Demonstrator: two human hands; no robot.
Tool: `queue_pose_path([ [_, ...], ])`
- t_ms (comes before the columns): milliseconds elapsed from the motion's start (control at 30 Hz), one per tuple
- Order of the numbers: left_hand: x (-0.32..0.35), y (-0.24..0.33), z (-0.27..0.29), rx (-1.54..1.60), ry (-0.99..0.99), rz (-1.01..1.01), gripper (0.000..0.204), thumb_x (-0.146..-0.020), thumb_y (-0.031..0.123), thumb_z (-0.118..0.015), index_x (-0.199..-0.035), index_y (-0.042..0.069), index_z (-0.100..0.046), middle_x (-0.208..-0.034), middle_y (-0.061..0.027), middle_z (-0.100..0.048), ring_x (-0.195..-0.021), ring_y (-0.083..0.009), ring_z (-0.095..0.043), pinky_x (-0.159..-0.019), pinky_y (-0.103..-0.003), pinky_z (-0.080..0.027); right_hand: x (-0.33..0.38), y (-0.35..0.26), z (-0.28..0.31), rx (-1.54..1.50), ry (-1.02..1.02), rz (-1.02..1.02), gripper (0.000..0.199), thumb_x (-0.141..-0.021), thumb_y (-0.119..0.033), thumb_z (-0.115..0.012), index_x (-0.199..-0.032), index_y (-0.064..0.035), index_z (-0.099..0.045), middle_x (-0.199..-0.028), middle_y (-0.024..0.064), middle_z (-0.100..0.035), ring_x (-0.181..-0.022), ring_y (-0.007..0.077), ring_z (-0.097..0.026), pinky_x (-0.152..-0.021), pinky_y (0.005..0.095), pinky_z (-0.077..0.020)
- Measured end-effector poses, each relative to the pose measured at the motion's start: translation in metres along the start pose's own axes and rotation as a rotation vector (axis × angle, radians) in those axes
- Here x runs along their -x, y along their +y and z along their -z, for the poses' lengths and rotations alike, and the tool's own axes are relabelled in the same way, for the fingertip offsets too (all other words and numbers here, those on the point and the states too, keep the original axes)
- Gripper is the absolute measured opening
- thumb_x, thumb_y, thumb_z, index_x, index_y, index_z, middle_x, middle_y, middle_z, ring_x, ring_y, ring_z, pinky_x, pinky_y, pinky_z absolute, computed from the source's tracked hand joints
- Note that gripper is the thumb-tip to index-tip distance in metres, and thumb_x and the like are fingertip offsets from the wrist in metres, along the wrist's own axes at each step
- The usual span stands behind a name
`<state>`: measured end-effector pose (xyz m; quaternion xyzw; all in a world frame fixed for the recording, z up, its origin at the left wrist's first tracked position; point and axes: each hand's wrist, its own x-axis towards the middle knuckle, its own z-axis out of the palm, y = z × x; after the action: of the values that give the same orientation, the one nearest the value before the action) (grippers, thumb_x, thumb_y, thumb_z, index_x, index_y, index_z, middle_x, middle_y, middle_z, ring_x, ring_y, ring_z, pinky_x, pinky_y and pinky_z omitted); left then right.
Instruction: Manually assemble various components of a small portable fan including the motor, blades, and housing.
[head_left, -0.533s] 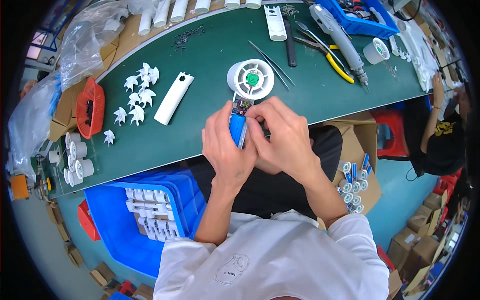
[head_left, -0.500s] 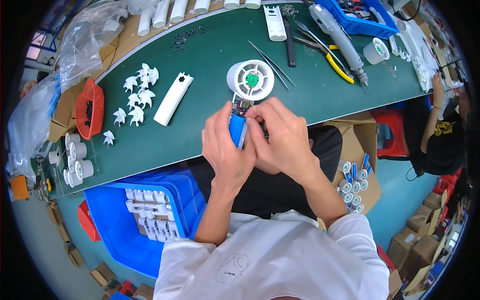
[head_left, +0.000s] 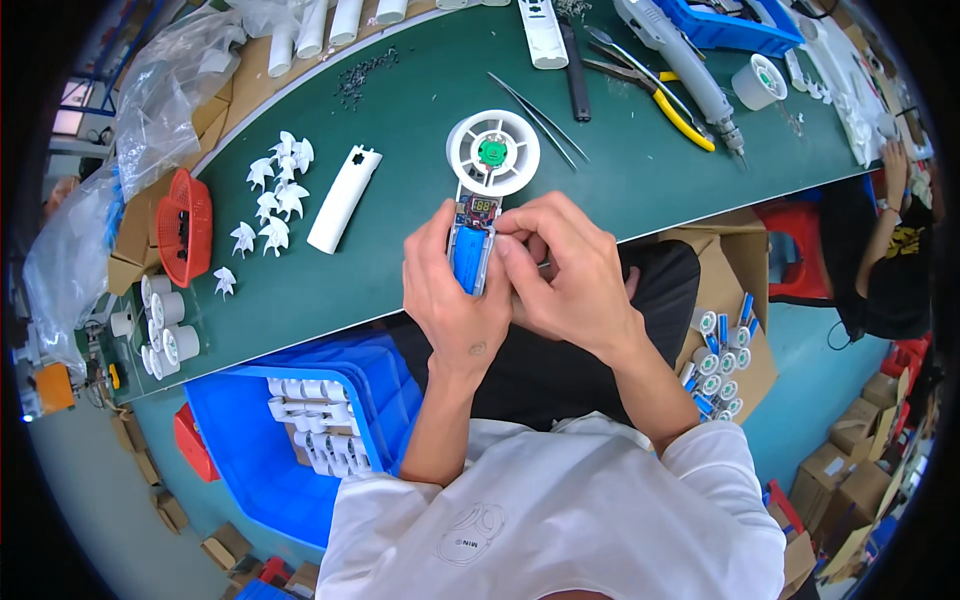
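Between my hands is a half-built handheld fan, with a round white head (head_left: 517,172) that has spokes and a green centre. Below the head, its handle carries a small circuit board with a lit display (head_left: 481,208) and a blue battery cell (head_left: 468,258). My left hand (head_left: 445,290) wraps the handle from the left. At the board's right edge, my right hand (head_left: 575,280) has thumb and forefinger pinched close together; whatever they grip is hidden. A white handle cover (head_left: 344,200) lies left of the fan, near several white fan blades (head_left: 288,200).
Tweezers (head_left: 540,118), yellow-handled pliers (head_left: 680,120) and a grey electric screwdriver (head_left: 690,75) lie on the green table (head_left: 400,120). At left stand a red basket (head_left: 205,230) and white fan heads (head_left: 180,343). Below are a blue crate (head_left: 225,440) and a carton (head_left: 755,380) with fan assemblies.
The whole view has shifted a little. The fan head sits slightly higher and further left, and more of the battery shows between my hands. Both hands keep their places on the handle.
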<state>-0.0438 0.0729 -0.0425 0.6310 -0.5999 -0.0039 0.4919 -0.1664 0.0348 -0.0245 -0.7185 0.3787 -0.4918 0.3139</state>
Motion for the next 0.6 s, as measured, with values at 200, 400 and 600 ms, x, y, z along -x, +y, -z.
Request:
queue_pose_path([
  [200,0.005,-0.002,0.002,0.005,0.042,-0.025,0.056,-0.077,0.007,-0.078,-0.125,-0.005,-0.054,-0.109,-0.0216,-0.062,-0.092,-0.0353,-0.064,-0.077,-0.041,-0.053,0.012,-0.015,-0.011,-0.030,0.049,-0.070,0.021,-0.082,0.001,-0.074,-0.102,-0.0004,-0.070,-0.086,0.0067,-0.063,-0.053,0.0072,-0.055,-0.047,0.0222,-0.0437],
  [400,0.004,0.001,0.000,0.029,0.016,-0.051,0.056,-0.078,0.009,-0.079,-0.127,-0.006,-0.054,-0.110,-0.0215,-0.062,-0.094,-0.0356,-0.064,-0.080,-0.040,-0.053,0.011,-0.014,-0.009,-0.090,0.109,-0.136,0.016,-0.081,0.000,-0.074,-0.097,-0.0002,-0.069,-0.085,0.0071,-0.063,-0.057,0.0096,-0.057,-0.051,0.0243,-0.0452],
  [600,0.009,-0.002,0.000,0.012,0.043,0.011,0.056,-0.085,0.015,-0.074,-0.131,-0.007,-0.051,-0.118,-0.0181,-0.058,-0.109,-0.0287,-0.059,-0.098,-0.039,-0.046,0.005,-0.009,-0.016,-0.144,0.126,-0.141,0.011,-0.085,-0.016,-0.066,-0.085,-0.0056,-0.065,-0.083,0.0101,-0.062,-0.072,0.0298,-0.064,-0.062,0.0376,-0.0514],
])
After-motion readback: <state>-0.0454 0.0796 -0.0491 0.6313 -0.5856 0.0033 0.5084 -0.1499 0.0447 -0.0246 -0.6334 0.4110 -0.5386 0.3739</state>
